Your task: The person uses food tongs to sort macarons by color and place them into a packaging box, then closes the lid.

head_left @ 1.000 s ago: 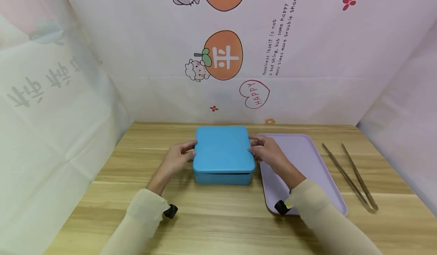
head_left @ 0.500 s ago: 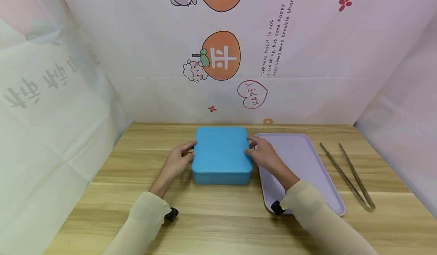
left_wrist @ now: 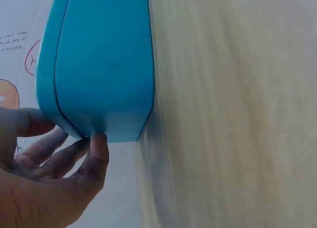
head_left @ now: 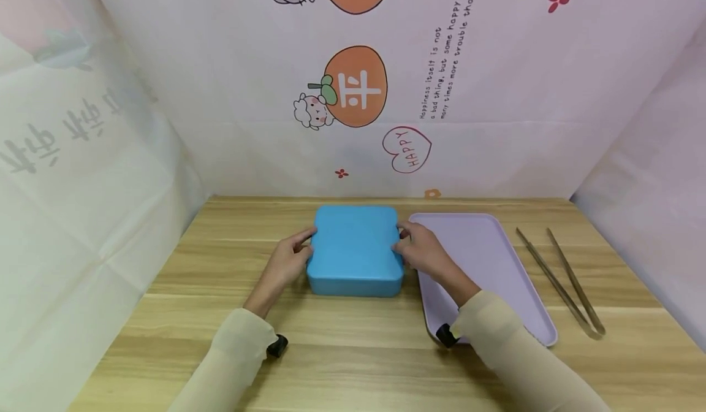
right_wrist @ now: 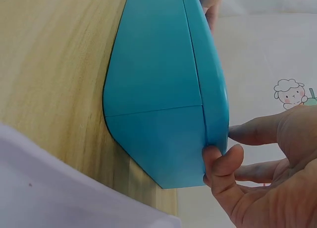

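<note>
A blue square box [head_left: 355, 287] stands on the wooden table in the head view, with its matching lid [head_left: 355, 240] lying level on top. My left hand [head_left: 283, 262] holds the lid's left edge, its fingertips at the seam in the left wrist view. On the opposite side my right hand [head_left: 429, 255] holds the lid's right edge between thumb and bent fingers. In the right wrist view a thin seam runs between the lid and the box wall [right_wrist: 153, 79]. What the box contains is hidden.
Right of the box lies a lilac tray [head_left: 480, 246], partly under my right forearm. Metal tongs [head_left: 568, 277] lie farther right, their arms spread. Behind the table hangs a printed white cloth [head_left: 265, 93], with cloth on both sides too.
A second ago a dark gap showed under the lid's front right edge; now the lid sits flush. My right thumb has shifted onto the lid's edge. The left hand keeps its place.
</note>
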### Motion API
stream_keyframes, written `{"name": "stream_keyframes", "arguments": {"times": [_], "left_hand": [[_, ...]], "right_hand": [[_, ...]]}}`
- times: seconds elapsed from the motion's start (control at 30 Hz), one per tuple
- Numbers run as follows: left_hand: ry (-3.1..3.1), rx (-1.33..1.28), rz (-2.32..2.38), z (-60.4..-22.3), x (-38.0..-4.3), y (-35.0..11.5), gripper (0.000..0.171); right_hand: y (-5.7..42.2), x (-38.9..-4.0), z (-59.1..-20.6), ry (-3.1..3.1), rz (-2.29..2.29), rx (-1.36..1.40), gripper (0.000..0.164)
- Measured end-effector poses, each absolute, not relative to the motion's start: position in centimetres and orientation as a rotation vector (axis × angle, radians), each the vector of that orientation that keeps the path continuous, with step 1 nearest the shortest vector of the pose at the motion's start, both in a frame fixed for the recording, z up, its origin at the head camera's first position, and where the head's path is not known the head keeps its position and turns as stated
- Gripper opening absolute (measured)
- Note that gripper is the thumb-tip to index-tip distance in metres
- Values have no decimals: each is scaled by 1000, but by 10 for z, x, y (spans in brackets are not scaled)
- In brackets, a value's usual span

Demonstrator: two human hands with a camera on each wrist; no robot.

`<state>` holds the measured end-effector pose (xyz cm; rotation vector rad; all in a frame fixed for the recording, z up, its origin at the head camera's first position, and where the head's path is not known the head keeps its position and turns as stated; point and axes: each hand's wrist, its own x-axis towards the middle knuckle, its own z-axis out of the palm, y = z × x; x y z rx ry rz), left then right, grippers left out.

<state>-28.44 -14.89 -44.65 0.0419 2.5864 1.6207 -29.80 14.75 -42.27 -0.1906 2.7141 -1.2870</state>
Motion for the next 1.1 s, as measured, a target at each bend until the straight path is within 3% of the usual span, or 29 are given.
{"name": "stream_keyframes", "arguments": {"times": [0.53, 0.77, 1.1], "left_hand": [[2583, 5, 1597, -443, -287, -138, 52], [2838, 284, 1269, -444, -296, -130, 58], [3079, 583, 568, -444, -286, -108, 55]], "right_hand": [[141, -304, -420, 2904, -1082, -283, 59], [130, -306, -420, 2996, -911, -413, 64], [115, -294, -428, 3072, -490, -674, 59]]}}
